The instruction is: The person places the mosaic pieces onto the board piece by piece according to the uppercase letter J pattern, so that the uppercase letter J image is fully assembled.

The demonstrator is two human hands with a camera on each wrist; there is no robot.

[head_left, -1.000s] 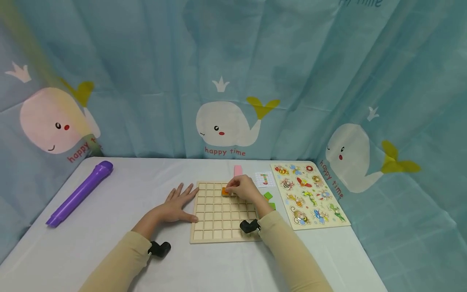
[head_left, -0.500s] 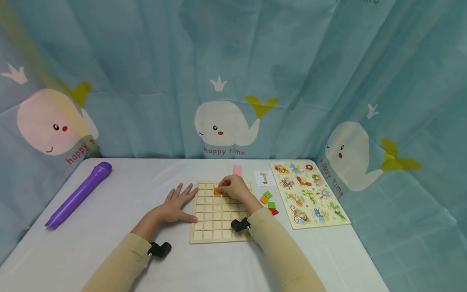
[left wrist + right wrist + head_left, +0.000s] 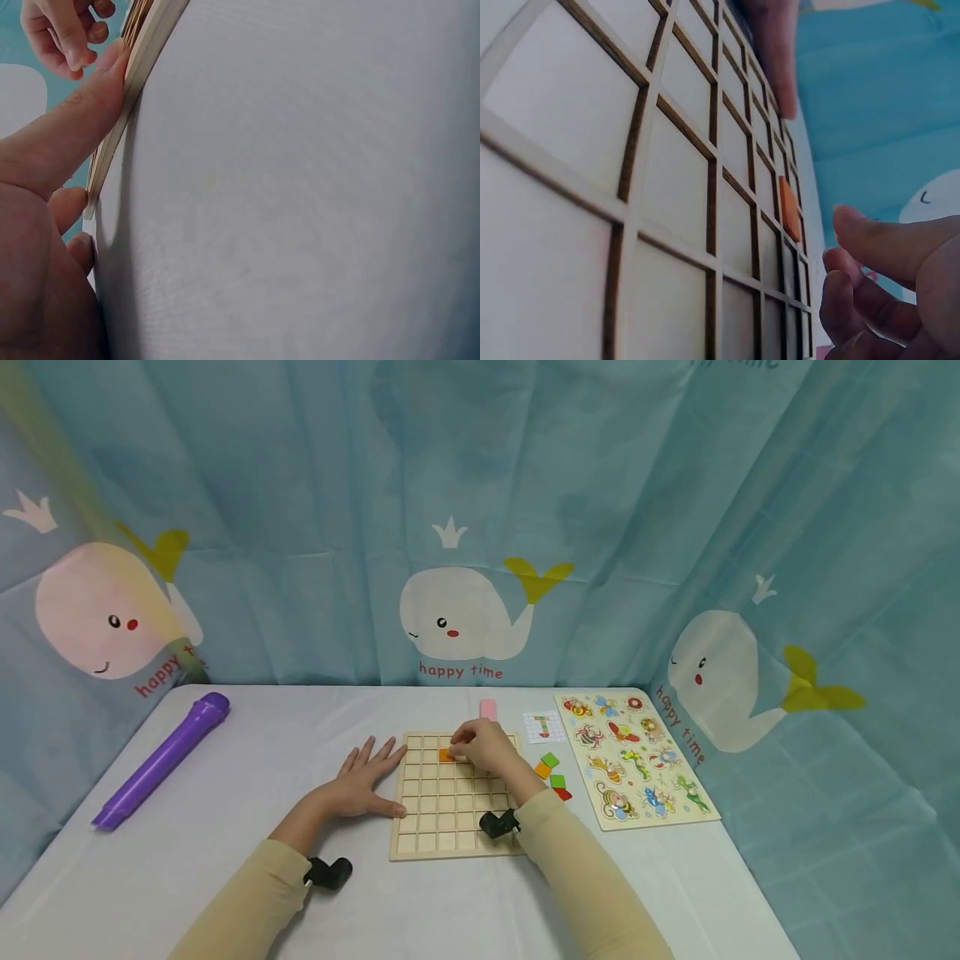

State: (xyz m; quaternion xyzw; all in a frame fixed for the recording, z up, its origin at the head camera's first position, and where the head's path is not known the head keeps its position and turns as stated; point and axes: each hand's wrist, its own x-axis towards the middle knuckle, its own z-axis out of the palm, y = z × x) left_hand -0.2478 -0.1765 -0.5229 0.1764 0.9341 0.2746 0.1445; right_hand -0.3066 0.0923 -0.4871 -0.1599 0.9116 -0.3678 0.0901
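Note:
The light wooden grid board [image 3: 456,842] lies flat on the white table. An orange square tile [image 3: 446,755] sits in its upper part, a little proud of the grid in the right wrist view. Just right of that tile is my right hand [image 3: 483,747]. In the right wrist view its loosely bent fingers [image 3: 885,240] are apart from the tile and hold nothing. My left hand [image 3: 358,785] rests with spread fingers at the board's left edge. Its thumb [image 3: 94,109] touches that edge in the left wrist view.
Right of the board lie green tiles [image 3: 551,760], another orange tile [image 3: 543,770] and a red piece [image 3: 562,794]. Behind them is a pattern card [image 3: 543,727], beside an animal puzzle board [image 3: 637,760]. A pink block [image 3: 488,708] stands behind; a purple microphone-shaped toy [image 3: 161,764] lies left.
My right hand has moved left with the orange tile and set it on the grid, then drawn its fingers slightly away. The left hand has stayed at the board's edge.

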